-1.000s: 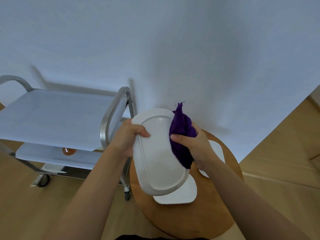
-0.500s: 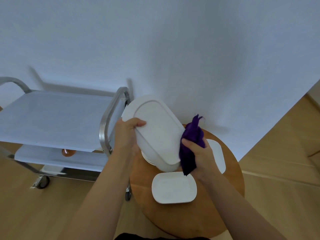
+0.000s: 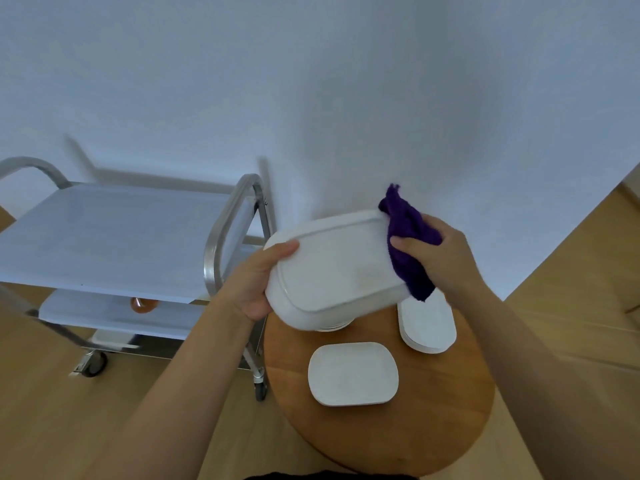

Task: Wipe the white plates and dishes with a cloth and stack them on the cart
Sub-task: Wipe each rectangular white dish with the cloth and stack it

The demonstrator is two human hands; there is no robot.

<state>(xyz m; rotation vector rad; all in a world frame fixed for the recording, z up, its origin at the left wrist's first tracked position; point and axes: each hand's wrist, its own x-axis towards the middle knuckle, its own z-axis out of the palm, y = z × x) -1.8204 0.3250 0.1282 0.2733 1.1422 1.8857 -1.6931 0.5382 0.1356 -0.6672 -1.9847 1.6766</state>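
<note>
My left hand [image 3: 258, 284] grips the left end of a white oblong dish [image 3: 334, 268], held underside up and lengthwise across, above the round wooden table [image 3: 446, 420]. A purple cloth [image 3: 407, 237] is bunched in my right hand [image 3: 441, 258] and pressed against the dish's right end. Below the dish, a white rounded plate [image 3: 353, 374] lies flat on the table. A stack of white oblong plates [image 3: 429, 327] sits at the right. Another white dish [image 3: 332, 328] shows only as a sliver under the held one. The steel cart [image 3: 114, 237] stands to the left.
The cart's upright steel handle [image 3: 225, 233] is close to my left hand. Its lower shelf holds a small orange object [image 3: 143, 304]. A white wall stands right behind the table and cart. Wooden floor surrounds both.
The dish has been turned from upright to lying across, its right end now higher. My right hand with the cloth has moved from the dish's lower edge up to its right end.
</note>
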